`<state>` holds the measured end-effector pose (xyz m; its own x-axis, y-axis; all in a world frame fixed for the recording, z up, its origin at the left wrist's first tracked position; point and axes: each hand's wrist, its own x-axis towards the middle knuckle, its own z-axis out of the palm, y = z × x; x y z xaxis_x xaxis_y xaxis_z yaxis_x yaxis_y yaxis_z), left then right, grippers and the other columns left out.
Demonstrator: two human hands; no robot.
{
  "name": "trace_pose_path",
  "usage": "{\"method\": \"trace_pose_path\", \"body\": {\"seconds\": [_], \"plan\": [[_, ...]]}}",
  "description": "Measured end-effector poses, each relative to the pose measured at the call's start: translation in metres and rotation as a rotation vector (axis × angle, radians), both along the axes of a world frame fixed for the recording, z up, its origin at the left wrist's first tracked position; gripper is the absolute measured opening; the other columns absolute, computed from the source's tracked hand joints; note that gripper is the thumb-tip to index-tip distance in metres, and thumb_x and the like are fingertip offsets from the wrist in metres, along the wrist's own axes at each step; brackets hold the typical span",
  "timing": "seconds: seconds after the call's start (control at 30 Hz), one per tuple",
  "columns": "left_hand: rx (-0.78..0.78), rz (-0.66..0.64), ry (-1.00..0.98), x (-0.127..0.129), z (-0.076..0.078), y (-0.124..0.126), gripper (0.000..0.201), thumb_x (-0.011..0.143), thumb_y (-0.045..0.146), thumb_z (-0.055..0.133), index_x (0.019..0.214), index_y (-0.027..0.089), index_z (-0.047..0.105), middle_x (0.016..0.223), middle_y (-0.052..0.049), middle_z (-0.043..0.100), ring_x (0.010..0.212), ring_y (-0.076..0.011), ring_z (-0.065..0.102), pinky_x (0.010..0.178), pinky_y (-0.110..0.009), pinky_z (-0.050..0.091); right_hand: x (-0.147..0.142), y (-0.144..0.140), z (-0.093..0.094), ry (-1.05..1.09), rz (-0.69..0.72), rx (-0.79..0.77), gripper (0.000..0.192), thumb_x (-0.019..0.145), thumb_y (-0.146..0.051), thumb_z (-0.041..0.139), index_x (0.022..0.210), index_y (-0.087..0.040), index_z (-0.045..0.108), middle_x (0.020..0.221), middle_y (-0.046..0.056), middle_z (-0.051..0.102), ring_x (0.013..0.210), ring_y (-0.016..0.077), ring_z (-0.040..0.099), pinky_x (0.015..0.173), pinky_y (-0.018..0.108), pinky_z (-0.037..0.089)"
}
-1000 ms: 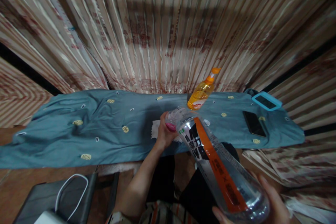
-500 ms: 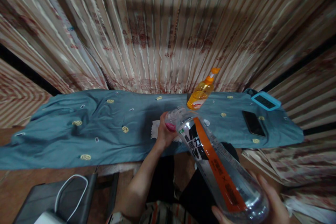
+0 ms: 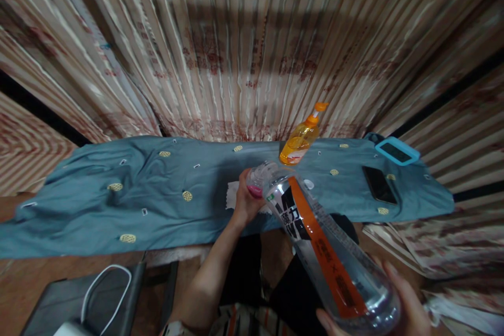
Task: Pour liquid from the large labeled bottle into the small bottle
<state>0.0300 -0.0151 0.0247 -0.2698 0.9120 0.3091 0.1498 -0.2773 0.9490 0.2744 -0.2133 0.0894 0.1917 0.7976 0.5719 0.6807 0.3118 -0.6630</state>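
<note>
My right hand [image 3: 409, 299] is wrapped round the base of a large clear plastic bottle [image 3: 315, 241] with an orange, black and silver label. The bottle is tilted, its neck end pointing down and left. My left hand [image 3: 246, 199] grips a small clear container with a pink band [image 3: 255, 189] right at the large bottle's mouth. Whether the two mouths touch, I cannot tell. Under the left hand lies a white paper or cloth [image 3: 232, 194] with a jagged edge. A white round piece [image 3: 308, 184], perhaps a cap, lies on the cloth beyond the bottle.
An orange pump bottle [image 3: 298, 142] stands behind my hands on the blue-green cloth [image 3: 157, 184]. A phone [image 3: 378, 185] and a blue-framed digital clock [image 3: 397, 151] are at the right. At lower left, a white cable [image 3: 106, 268] lies over a dark stool [image 3: 51, 304]. Striped curtains [image 3: 236, 52] hang behind.
Both hands keep their hold on the large bottle and the small container, almost unmoved. The view has shifted very slightly.
</note>
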Motion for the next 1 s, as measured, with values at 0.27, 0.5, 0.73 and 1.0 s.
{"method": "trace_pose_path", "body": {"seconds": [0.27,0.5,0.73,1.0], "plan": [[-0.009,-0.002,-0.006,0.0,-0.003,-0.001,0.091,0.059,0.03,0.091,0.139,0.019,0.048,0.134,-0.015,0.064,0.118,-0.0306,0.068,0.107,-0.048,0.054,-0.005,0.009,0.015,-0.229,0.025,0.096,0.113,0.063,-0.044,0.095,0.16,-0.018,0.042,0.126,0.014,0.069,0.099,0.0286,0.075,0.075,0.036,0.065],[0.016,0.002,-0.003,0.001,-0.004,0.0,0.088,0.06,0.03,0.091,0.138,0.02,0.05,0.132,-0.014,0.066,0.116,-0.0296,0.069,0.106,-0.048,0.054,-0.012,0.007,0.018,-0.167,-0.006,0.064,0.109,0.066,-0.049,0.092,0.159,-0.018,0.044,0.123,0.013,0.07,0.097,0.0276,0.075,0.073,0.036,0.063],[0.025,-0.014,-0.007,0.0,0.003,-0.001,0.085,0.061,0.028,0.09,0.136,0.02,0.051,0.131,-0.013,0.066,0.116,-0.0286,0.07,0.104,-0.045,0.056,-0.009,0.005,0.014,-0.138,-0.037,0.064,0.114,0.064,-0.049,0.093,0.161,-0.019,0.042,0.128,0.016,0.068,0.101,0.0304,0.074,0.074,0.038,0.063],[0.004,-0.008,-0.006,0.0,0.004,-0.001,0.088,0.059,0.032,0.092,0.135,0.018,0.05,0.131,-0.015,0.066,0.118,-0.0311,0.069,0.106,-0.049,0.055,0.004,-0.003,-0.01,-0.121,-0.115,0.008,0.118,0.055,-0.049,0.097,0.158,-0.024,0.047,0.132,0.016,0.068,0.101,0.0389,0.073,0.065,0.046,0.059]]}}
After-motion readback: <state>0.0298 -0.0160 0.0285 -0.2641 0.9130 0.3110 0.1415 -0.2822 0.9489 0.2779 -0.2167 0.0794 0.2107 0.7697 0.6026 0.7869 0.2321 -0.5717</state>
